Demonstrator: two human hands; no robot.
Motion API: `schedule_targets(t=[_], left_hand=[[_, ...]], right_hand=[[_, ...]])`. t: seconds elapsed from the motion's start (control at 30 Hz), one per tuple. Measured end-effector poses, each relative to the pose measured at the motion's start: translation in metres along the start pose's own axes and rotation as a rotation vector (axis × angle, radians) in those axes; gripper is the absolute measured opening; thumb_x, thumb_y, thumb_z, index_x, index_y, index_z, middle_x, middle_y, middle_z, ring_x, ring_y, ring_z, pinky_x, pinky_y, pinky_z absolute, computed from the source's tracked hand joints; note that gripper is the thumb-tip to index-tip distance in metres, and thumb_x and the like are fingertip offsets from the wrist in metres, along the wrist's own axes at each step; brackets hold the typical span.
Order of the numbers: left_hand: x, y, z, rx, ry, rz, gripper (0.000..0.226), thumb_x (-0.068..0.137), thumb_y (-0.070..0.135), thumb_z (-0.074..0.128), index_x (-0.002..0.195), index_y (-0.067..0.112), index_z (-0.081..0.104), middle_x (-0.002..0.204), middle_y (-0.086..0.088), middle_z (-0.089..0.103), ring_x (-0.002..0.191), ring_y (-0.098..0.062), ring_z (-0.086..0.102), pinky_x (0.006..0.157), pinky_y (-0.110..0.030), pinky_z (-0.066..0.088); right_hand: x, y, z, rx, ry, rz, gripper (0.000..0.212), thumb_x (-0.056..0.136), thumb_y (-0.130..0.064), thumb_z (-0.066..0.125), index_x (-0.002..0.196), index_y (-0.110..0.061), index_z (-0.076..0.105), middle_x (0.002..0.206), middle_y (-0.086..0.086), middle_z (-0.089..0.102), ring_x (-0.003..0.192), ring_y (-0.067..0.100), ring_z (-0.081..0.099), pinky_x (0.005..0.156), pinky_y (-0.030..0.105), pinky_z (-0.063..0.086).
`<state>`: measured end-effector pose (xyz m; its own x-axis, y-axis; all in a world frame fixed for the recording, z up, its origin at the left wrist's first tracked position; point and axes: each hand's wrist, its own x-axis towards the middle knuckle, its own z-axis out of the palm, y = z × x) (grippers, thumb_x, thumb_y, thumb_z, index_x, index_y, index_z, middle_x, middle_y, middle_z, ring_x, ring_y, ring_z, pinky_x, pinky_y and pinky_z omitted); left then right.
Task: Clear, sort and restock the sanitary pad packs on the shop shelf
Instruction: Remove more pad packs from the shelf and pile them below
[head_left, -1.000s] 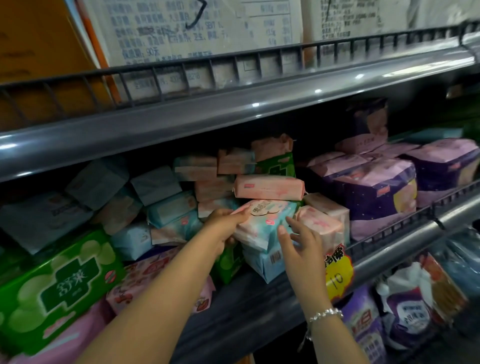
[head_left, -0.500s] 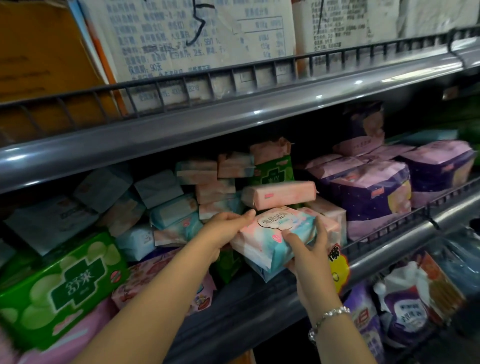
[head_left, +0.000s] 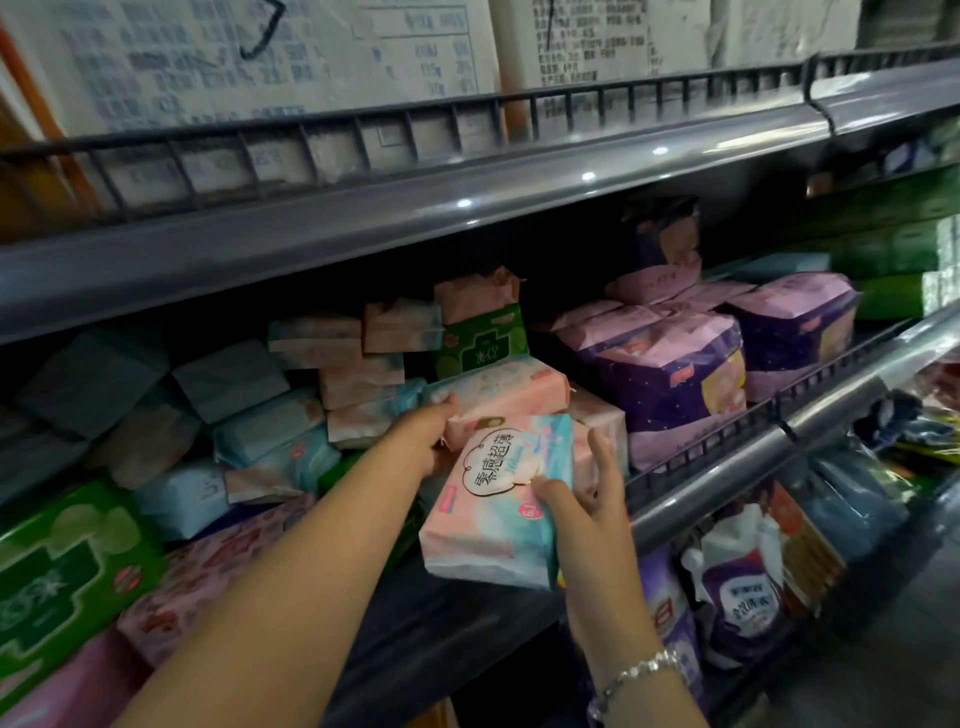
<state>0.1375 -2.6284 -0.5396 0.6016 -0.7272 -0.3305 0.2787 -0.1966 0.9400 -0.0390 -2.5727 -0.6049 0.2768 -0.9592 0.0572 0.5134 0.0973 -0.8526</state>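
My right hand (head_left: 584, 501) holds a pink-and-teal pad pack (head_left: 488, 525) with a cloud-shaped label, thumb on its front and fingers behind. The pack stands tilted up, in front of the middle shelf's (head_left: 457, 618) stack. My left hand (head_left: 418, 439) grips the left end of a long pink pack (head_left: 511, 389) lying on top of the stack just behind. More pink and pale blue packs (head_left: 260, 421) are piled loosely to the left.
Big purple-and-pink packs (head_left: 670, 374) fill the shelf's right side behind a low wire rail (head_left: 727, 441). A large green pack (head_left: 62, 566) lies at the left. The upper shelf (head_left: 363, 218) overhangs. Refill pouches (head_left: 743, 597) sit on the shelf below.
My right hand has pulled the pink-and-teal pack out and down from the stack and tipped it upright. My left hand has moved up onto the long pink pack.
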Motion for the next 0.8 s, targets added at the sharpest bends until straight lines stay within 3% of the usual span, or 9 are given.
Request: schedule_targets(t=[0.1, 0.23, 0.37, 0.47, 0.57, 0.7, 0.8], left_hand=[[-0.004, -0.003, -0.007, 0.001, 0.032, 0.029, 0.031, 0.093, 0.023, 0.062, 0.121, 0.011, 0.054, 0.080, -0.008, 0.062, 0.065, -0.020, 0.060, 0.055, -0.032, 0.053], [-0.030, -0.011, -0.024, 0.017, 0.064, 0.078, 0.028, 0.092, 0.022, 0.064, 0.114, 0.011, 0.051, 0.083, -0.006, 0.057, 0.069, -0.017, 0.056, 0.060, -0.027, 0.048], [-0.062, -0.025, -0.047, -0.071, 0.099, 0.080, 0.032, 0.090, 0.021, 0.066, 0.117, 0.009, 0.054, 0.087, -0.006, 0.060, 0.074, -0.017, 0.058, 0.055, -0.027, 0.054], [-0.094, -0.044, -0.067, -0.100, 0.104, 0.079, 0.036, 0.089, 0.021, 0.068, 0.119, 0.008, 0.054, 0.094, -0.008, 0.064, 0.077, -0.019, 0.062, 0.053, -0.027, 0.055], [-0.128, -0.070, -0.083, -0.139, 0.109, 0.078, 0.040, 0.088, 0.021, 0.069, 0.122, 0.007, 0.055, 0.104, -0.011, 0.067, 0.078, -0.021, 0.066, 0.048, -0.026, 0.055], [-0.176, -0.112, -0.097, -0.190, 0.072, 0.080, 0.039, 0.091, 0.020, 0.065, 0.127, 0.010, 0.054, 0.102, -0.008, 0.070, 0.074, -0.021, 0.070, 0.050, -0.026, 0.053], [-0.207, -0.147, -0.108, -0.231, 0.051, 0.097, 0.051, 0.092, 0.016, 0.063, 0.139, 0.012, 0.043, 0.118, -0.012, 0.065, 0.067, -0.020, 0.072, 0.046, -0.024, 0.051]], right_hand=[[-0.003, -0.009, -0.013, -0.096, 0.036, -0.059, 0.064, 0.091, -0.012, 0.061, 0.133, -0.054, 0.038, 0.121, 0.000, 0.062, 0.098, 0.021, 0.068, 0.084, 0.045, 0.057], [-0.007, -0.015, -0.027, -0.103, 0.049, -0.071, 0.067, 0.092, -0.011, 0.060, 0.140, -0.049, 0.032, 0.129, 0.001, 0.058, 0.102, 0.019, 0.067, 0.082, 0.038, 0.058], [-0.016, -0.018, -0.033, -0.106, 0.041, -0.047, 0.070, 0.091, -0.011, 0.062, 0.138, -0.049, 0.029, 0.129, 0.008, 0.057, 0.104, 0.024, 0.065, 0.088, 0.045, 0.056], [-0.036, -0.020, -0.033, -0.025, 0.033, 0.016, 0.071, 0.092, -0.006, 0.060, 0.145, -0.039, 0.026, 0.120, 0.004, 0.060, 0.100, 0.022, 0.065, 0.082, 0.040, 0.056], [-0.065, -0.019, -0.037, 0.039, 0.006, 0.064, 0.074, 0.091, -0.002, 0.059, 0.147, -0.034, 0.022, 0.128, 0.008, 0.056, 0.102, 0.021, 0.064, 0.076, 0.036, 0.057], [-0.114, 0.000, -0.059, 0.081, 0.007, 0.089, 0.081, 0.090, 0.002, 0.058, 0.150, -0.033, 0.017, 0.132, 0.006, 0.054, 0.103, 0.017, 0.063, 0.060, 0.027, 0.057], [-0.152, 0.025, -0.081, 0.080, -0.012, 0.138, 0.081, 0.090, 0.005, 0.057, 0.149, -0.036, 0.018, 0.127, 0.001, 0.058, 0.102, 0.014, 0.064, 0.064, 0.031, 0.056]])
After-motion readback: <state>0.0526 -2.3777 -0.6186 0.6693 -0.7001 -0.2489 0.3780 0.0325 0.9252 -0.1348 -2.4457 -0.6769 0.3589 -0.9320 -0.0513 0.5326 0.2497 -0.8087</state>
